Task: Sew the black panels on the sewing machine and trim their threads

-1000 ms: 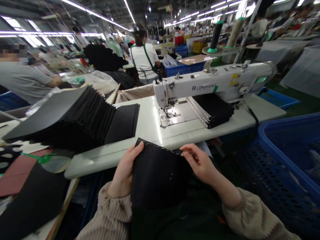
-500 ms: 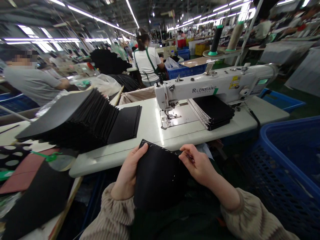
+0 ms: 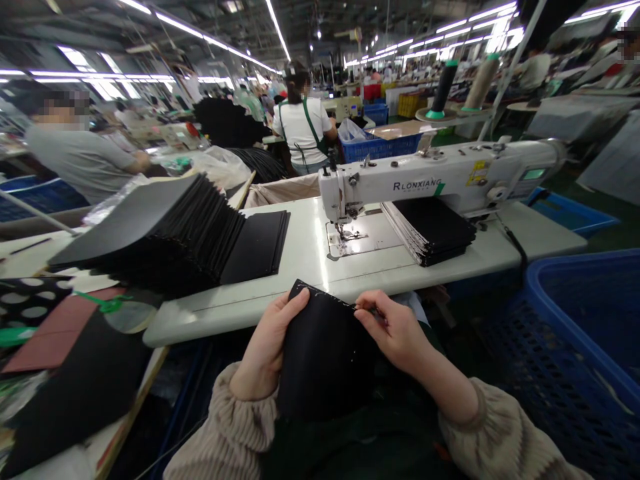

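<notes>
A black panel (image 3: 325, 353) with white stitches along its top edge is held over my lap, in front of the sewing table. My left hand (image 3: 275, 340) grips its left side, thumb on the top left corner. At the right end of the stitched edge, my right hand (image 3: 390, 327) is closed in a pinch; whether it holds the edge or a thread is too small to tell. Beyond the hands stands a white sewing machine (image 3: 420, 180), its needle area bare. A pile of black pieces (image 3: 435, 227) lies under the machine's arm.
Large stacked black sheets (image 3: 165, 233) and a smaller black stack (image 3: 257, 243) are on the table (image 3: 300, 267) at left. A blue basket (image 3: 565, 313) stands at right, thread cones (image 3: 443, 90) behind the machine. One person (image 3: 303, 123) works ahead, another (image 3: 80, 147) at left.
The view has shifted slightly, so the scene sits a little further right. My right fingers have closed together at the panel's stitched edge; my left hand keeps its hold.
</notes>
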Action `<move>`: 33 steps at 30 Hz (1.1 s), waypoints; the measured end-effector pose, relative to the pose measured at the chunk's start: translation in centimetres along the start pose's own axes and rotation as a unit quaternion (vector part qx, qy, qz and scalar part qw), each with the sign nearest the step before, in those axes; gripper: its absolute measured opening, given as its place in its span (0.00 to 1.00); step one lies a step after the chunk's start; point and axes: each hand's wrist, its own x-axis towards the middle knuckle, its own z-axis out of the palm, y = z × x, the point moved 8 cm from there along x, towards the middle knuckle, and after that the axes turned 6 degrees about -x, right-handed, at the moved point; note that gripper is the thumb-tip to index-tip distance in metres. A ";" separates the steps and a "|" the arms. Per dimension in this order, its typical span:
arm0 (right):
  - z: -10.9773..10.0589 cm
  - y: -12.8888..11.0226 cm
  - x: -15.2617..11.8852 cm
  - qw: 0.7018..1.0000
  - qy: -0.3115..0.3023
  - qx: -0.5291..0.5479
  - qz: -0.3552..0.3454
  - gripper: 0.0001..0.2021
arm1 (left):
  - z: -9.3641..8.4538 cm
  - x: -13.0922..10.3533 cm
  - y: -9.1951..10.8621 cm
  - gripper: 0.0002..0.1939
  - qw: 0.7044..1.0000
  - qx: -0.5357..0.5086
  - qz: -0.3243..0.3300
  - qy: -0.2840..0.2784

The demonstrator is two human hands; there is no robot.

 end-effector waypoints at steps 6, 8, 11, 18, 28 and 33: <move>0.6 0.0 0.3 0.998 0.019 -0.052 -0.018 0.07 | 0.3 0.0 -0.3 0.12 1.000 0.001 0.000 -0.007; 0.3 0.6 0.2 0.998 0.049 -0.024 0.002 0.06 | 0.3 -0.1 -0.4 0.12 1.000 -0.002 -0.001 -0.008; -0.5 1.0 0.1 0.995 0.090 0.034 0.025 0.06 | 0.4 -0.1 -0.4 0.13 1.000 -0.005 -0.004 -0.013; 0.2 -1.1 0.7 1.000 0.012 0.025 -0.011 0.09 | 1.1 -0.3 -0.6 0.11 0.999 0.003 -0.009 -0.035; 0.3 -0.7 0.8 0.999 0.039 0.010 -0.020 0.04 | 1.2 -0.3 -1.1 0.13 0.999 -0.002 -0.022 -0.039; -1.8 1.0 1.0 0.990 0.124 0.038 0.060 0.06 | 1.4 -0.4 -1.0 0.12 0.999 -0.002 -0.021 -0.048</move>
